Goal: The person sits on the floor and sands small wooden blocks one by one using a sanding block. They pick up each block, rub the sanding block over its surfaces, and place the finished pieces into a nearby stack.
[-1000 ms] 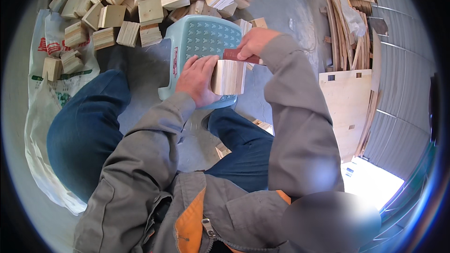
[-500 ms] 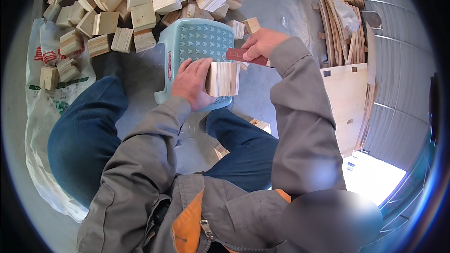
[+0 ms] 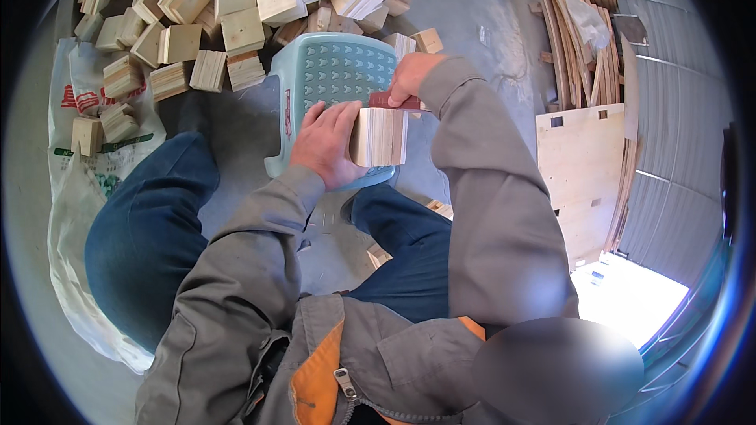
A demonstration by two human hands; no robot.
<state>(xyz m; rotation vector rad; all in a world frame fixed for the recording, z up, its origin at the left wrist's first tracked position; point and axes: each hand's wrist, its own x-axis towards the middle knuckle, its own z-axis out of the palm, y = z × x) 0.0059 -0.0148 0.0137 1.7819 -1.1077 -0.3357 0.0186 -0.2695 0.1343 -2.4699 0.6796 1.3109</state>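
Note:
On the light blue plastic stool (image 3: 331, 63), a plywood block (image 3: 379, 138) with its layered edges showing stands upright. My left hand (image 3: 324, 142) is closed around the left side of this block and steadies it. In my right hand (image 3: 410, 83) is a dark red flat strip (image 3: 383, 100), perhaps folded sandpaper, pinched between thumb and fingers. The strip lies along the block's far top edge and looks to be touching it. Part of the strip is hidden by my fingers.
A heap of plywood blocks (image 3: 240, 29) covers the floor beyond the stool at the far left. Below it lies a white woven sack (image 3: 71, 212) with a couple of blocks on it. Plywood sheets and boards (image 3: 579, 181) lean at the right wall. My knees flank the stool.
My right hand has moved left with the dark red strip, from right of the block to its far edge. The left hand still grips the block.

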